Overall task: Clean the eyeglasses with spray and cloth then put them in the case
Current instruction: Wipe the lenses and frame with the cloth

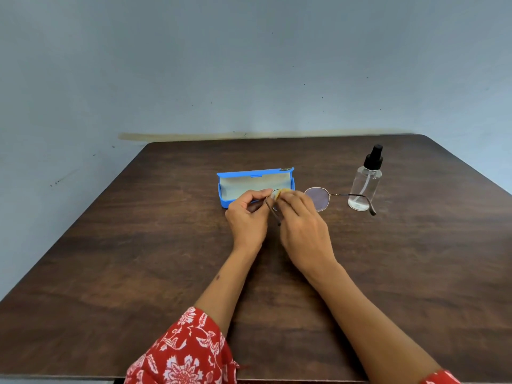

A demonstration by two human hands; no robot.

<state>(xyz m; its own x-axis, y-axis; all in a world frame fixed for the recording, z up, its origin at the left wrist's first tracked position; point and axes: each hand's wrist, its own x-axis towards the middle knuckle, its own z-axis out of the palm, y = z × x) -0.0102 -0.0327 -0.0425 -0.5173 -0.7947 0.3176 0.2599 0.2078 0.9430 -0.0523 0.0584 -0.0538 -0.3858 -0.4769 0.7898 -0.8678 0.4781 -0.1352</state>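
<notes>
Red floral-print sleeves (188, 353) framed the bottom of the view, and from them two bare forearms reached forward over the dark wood-grain tabletop (110, 273). At their meeting point were the thin gold-rimmed round eyeglasses (318, 198), lifted just above the tabletop in front of the case, temples unfolded. The left hand (248, 214) had its grip pinched on the frame at the left hinge, apparently to hold the glasses steady while leaving the lens faces untouched. The right hand (303, 225) had its fingertips pressed together on a small pale yellow cloth (282, 193) against the left lens, which suggested the wiping step was under way; most of that lens was hidden by the fingers. The other lens stood bare to the right, its temple (360, 199) trailing out in front of the clear plastic spray bottle with the black pump top (365, 184), which stood upright and well clear of both hands, likely done with for now. Just behind the hands, the blue hard eyeglass case with the pale lining (255, 181) lay with its lid raised and nothing visible inside, probably kept ready close by so the glasses could go straight in after cleaning.
</notes>
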